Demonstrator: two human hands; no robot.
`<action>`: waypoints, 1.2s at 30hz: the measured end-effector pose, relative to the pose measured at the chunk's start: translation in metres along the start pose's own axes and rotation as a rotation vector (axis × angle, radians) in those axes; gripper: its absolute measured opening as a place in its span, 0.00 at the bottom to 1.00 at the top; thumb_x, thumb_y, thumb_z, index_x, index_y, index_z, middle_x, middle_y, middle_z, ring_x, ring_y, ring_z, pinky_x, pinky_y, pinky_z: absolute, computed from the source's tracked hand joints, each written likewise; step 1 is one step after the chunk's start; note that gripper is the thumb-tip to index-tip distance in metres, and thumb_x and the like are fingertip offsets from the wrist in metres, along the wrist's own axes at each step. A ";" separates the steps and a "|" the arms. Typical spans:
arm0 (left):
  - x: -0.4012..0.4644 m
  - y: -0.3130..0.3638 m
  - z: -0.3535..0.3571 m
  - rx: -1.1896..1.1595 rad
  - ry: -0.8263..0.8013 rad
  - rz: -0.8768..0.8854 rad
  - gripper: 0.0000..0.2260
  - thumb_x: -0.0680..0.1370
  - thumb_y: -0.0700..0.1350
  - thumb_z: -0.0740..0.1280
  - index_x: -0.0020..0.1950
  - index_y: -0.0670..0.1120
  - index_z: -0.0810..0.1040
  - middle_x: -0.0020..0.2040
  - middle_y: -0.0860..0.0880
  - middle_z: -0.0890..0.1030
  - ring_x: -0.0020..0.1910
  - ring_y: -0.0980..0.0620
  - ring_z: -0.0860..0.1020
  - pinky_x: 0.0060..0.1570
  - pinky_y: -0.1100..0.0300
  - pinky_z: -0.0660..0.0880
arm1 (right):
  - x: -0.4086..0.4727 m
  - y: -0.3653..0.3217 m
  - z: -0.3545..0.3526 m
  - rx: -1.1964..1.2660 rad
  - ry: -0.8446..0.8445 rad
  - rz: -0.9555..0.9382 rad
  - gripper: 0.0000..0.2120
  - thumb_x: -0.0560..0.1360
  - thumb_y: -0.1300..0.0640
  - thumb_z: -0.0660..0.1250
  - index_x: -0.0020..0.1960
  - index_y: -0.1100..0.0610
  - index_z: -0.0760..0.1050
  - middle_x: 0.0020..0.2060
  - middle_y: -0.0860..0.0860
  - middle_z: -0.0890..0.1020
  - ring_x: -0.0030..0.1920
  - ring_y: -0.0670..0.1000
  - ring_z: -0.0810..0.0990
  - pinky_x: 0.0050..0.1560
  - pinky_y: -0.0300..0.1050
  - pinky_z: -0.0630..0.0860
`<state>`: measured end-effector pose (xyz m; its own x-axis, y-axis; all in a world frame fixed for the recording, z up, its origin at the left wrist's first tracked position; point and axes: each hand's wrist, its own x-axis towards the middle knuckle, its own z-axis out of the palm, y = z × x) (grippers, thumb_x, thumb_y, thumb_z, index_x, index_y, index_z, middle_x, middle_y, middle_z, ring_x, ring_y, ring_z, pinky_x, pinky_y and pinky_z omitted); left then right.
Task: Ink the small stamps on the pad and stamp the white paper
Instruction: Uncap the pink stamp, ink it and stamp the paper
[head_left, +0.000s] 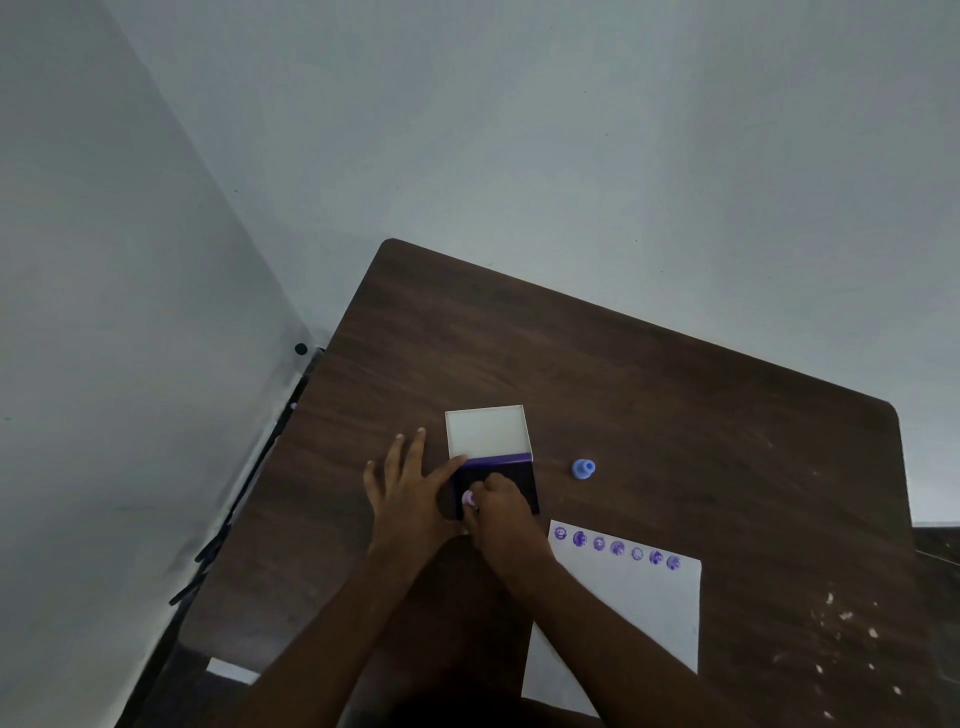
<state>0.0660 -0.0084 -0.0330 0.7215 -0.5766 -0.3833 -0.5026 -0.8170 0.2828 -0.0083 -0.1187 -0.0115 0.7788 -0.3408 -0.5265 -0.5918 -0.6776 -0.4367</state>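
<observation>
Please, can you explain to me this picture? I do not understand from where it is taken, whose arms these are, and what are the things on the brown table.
There is one picture, taken by a camera worn on a person's head, looking down at that person's own two bare hands. No machine is involved.

On the brown table lies an open ink pad with its white lid folded back. The left hand rests flat beside the pad, one finger touching its edge. The right hand presses a small pale purple stamp onto the pad.

A blue stamp sits alone to the right. Nearer the person is the white paper, with a row of seven purple prints along its far edge.
</observation>
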 end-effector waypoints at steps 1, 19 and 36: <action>0.000 0.000 -0.001 0.000 -0.003 -0.001 0.41 0.65 0.68 0.70 0.74 0.66 0.56 0.80 0.48 0.44 0.77 0.43 0.41 0.72 0.34 0.46 | -0.003 0.002 0.003 0.005 0.039 -0.023 0.13 0.79 0.57 0.57 0.58 0.64 0.72 0.56 0.62 0.75 0.57 0.61 0.73 0.57 0.54 0.72; -0.022 0.021 -0.003 0.014 0.030 -0.003 0.48 0.64 0.64 0.73 0.76 0.60 0.51 0.79 0.46 0.44 0.78 0.44 0.46 0.72 0.38 0.47 | -0.010 0.006 -0.017 0.280 0.013 0.292 0.16 0.80 0.49 0.58 0.62 0.58 0.73 0.58 0.55 0.78 0.59 0.53 0.76 0.64 0.48 0.71; -0.040 0.137 0.026 -0.205 -0.469 0.039 0.24 0.73 0.48 0.71 0.67 0.48 0.70 0.68 0.46 0.72 0.66 0.47 0.71 0.70 0.55 0.63 | -0.092 0.126 -0.053 0.340 0.334 0.392 0.13 0.76 0.46 0.64 0.50 0.54 0.79 0.43 0.48 0.81 0.45 0.47 0.79 0.51 0.41 0.76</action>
<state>-0.0443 -0.0979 -0.0015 0.3888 -0.5883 -0.7090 -0.3875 -0.8026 0.4535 -0.1435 -0.2076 0.0206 0.4805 -0.7455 -0.4620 -0.8375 -0.2336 -0.4940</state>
